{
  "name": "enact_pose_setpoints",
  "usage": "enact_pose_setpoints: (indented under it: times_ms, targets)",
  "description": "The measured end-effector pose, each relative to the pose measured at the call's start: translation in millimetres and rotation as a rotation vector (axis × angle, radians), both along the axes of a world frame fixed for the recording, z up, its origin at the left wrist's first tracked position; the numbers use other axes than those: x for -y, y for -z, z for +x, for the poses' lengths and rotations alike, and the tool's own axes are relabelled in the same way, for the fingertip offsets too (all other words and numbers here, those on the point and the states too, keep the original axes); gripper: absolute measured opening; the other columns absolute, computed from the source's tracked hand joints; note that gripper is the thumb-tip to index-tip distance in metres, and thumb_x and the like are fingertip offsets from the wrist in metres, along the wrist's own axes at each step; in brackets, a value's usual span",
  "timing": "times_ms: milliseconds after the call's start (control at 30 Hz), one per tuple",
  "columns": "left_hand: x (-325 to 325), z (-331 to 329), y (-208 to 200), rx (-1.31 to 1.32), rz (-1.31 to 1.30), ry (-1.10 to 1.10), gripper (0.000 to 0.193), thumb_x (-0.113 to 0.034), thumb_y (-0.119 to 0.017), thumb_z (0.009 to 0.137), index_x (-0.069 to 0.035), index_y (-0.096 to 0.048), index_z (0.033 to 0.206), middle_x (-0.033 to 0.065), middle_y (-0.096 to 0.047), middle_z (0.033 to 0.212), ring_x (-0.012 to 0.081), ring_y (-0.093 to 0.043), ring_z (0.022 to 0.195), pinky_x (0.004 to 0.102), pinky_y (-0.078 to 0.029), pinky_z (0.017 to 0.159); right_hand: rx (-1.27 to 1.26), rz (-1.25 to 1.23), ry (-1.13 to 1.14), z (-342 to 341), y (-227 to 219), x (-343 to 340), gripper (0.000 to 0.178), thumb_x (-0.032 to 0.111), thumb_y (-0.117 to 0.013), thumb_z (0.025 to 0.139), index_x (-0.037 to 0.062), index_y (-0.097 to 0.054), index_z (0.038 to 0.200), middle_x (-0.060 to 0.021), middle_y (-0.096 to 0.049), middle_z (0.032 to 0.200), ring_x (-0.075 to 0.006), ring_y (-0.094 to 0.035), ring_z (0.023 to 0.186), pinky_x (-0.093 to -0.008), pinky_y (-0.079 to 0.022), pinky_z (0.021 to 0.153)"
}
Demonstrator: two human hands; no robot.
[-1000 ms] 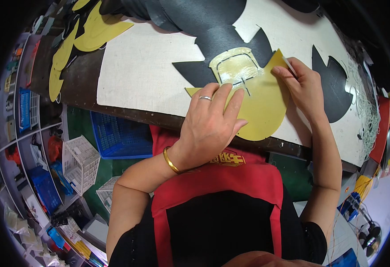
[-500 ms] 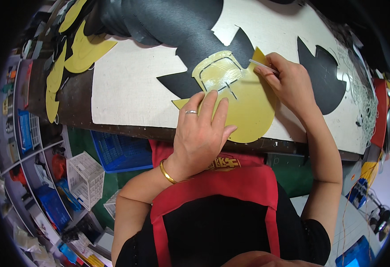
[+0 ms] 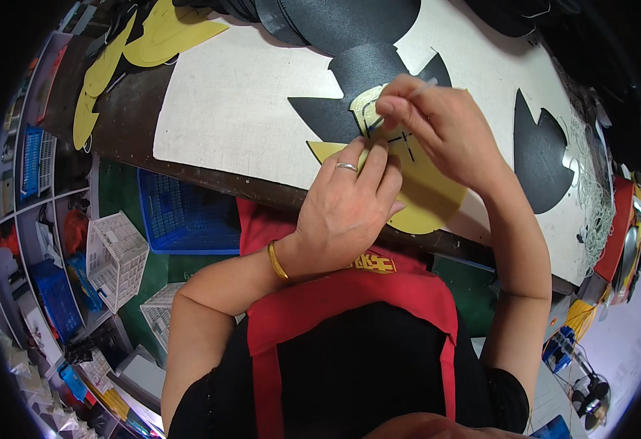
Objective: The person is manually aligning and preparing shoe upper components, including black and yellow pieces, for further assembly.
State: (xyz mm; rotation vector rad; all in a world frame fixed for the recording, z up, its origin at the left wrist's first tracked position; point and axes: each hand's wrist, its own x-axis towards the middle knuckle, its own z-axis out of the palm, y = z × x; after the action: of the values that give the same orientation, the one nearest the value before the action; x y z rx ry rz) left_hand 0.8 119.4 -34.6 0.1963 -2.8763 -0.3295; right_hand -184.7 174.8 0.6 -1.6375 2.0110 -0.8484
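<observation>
My left hand (image 3: 349, 201) lies with its fingers stretched out on a yellow, pointed sheet piece (image 3: 431, 201), pressing beside a pale translucent template (image 3: 365, 97) with dark slot-like lines. In my right hand (image 3: 448, 130) is a slim pen (image 3: 428, 83) with a clear barrel, pinched and tilted. Its tip meets the template's left line, just above my left fingertips. My right hand hides much of the template and the yellow piece's right side. Beneath them sits a black spiky sheet piece (image 3: 325, 117).
A white board (image 3: 225, 110) covers the dark table. Stacked black pieces (image 3: 349, 22) lie at the back, yellow pieces (image 3: 167, 36) at far left. Another black piece (image 3: 543, 161) and tangled pale cord (image 3: 591, 212) are at right. A blue crate (image 3: 181, 212) stands below the table edge.
My right hand has moved left from the yellow piece's right point to the template, bringing the pen tip onto its left line. My left hand stays on the yellow piece. The view has shifted.
</observation>
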Motion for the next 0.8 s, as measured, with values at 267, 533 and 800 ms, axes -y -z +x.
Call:
enact_pose_setpoints:
  times_ms: [267, 533, 800]
  targets:
    - [-3.7, 2.4, 5.2, -0.027, 0.000, -0.020, 0.061, -0.035, -0.077, 0.080, 0.001, -0.060, 0.126, 0.0191, -0.055, 0.131, 0.0358, -0.053, 0.117, 0.0433, -0.047, 0.095, 0.577, -0.171, 0.337, -32.3, 2.5, -7.7, 0.038, 0.033, -0.055, 0.104, -0.0020, -0.069, 0.100, -0.0038, -0.071, 0.087, -0.0110, -0.069, 0.086, -0.0263, -0.052, 0.073]
    - [-4.5, 2.9, 5.5, -0.033, 0.010, -0.018, 0.062, -0.034, -0.079, 0.076, 0.003, -0.061, 0.123, 0.0200, -0.056, 0.131, 0.0359, -0.055, 0.117, 0.0431, -0.048, 0.094, 0.206, -0.039, -0.063, -14.6, 11.7, 1.4, 0.029, 0.030, -0.055, 0.102, 0.0040, -0.069, 0.105, -0.0102, -0.073, 0.083, -0.0249, -0.072, 0.076, -0.0342, -0.053, 0.071]
    - [-5.0, 4.1, 5.6, -0.067, -0.012, -0.032, 0.062, -0.034, -0.079, 0.075, 0.005, -0.061, 0.119, 0.0215, -0.058, 0.126, 0.0364, -0.056, 0.115, 0.0414, -0.049, 0.093, -0.435, -0.080, 0.245, -16.4, 7.4, -40.7, 0.022, 0.024, -0.059, 0.101, 0.0053, -0.069, 0.100, -0.0092, -0.070, 0.078, -0.0247, -0.069, 0.066, -0.0332, -0.051, 0.059]
